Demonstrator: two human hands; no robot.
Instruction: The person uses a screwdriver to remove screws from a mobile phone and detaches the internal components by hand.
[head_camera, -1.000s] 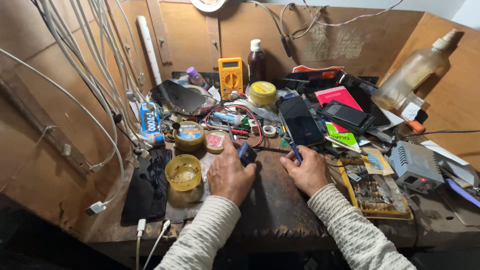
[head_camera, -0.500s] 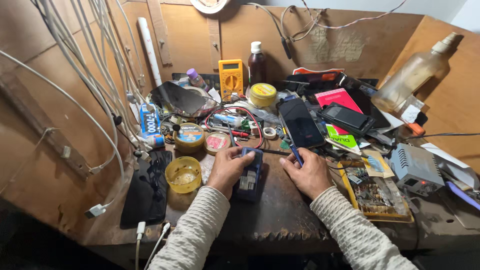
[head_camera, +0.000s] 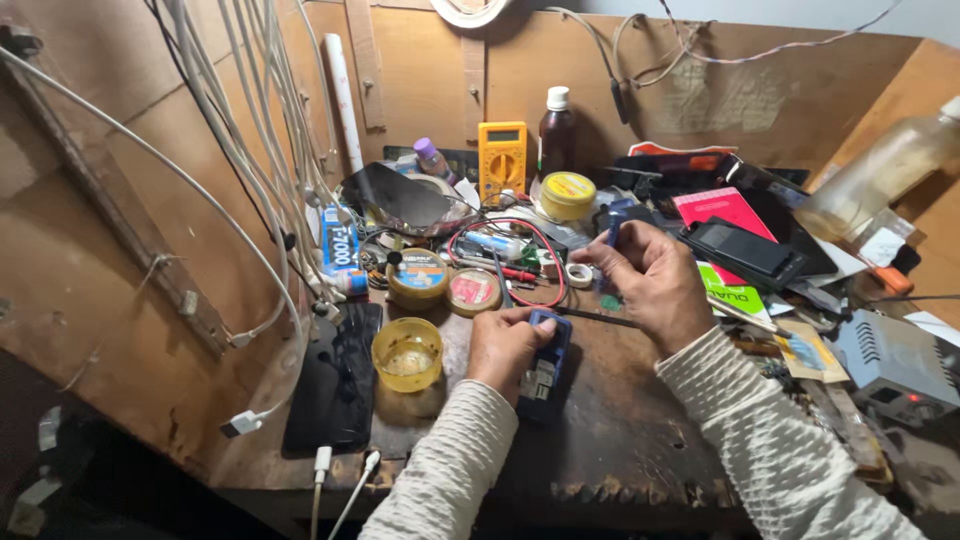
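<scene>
a scarred wooden workbench (head_camera: 620, 440) is being shown, crowded at the back with a yellow multimeter (head_camera: 502, 160), a dark bottle (head_camera: 557, 132) and a yellow cup (head_camera: 407, 353). near the bench's middle a small opened phone (head_camera: 542, 368) is being held flat, just right of the cup, with its long axis running from the near edge toward the back wall and its blue upper end pointing away from the wearer. the left hand (head_camera: 505, 345) is being kept clenched on the phone's far end, fingers curled over it. the right hand (head_camera: 650, 285) is being raised behind it, fingers pinched round a slim blue-handled tool (head_camera: 611, 240) held upright. the phone is being judged light, stiff and fragile where its board is lying exposed; it is best being gripped by its plastic side edges.
</scene>
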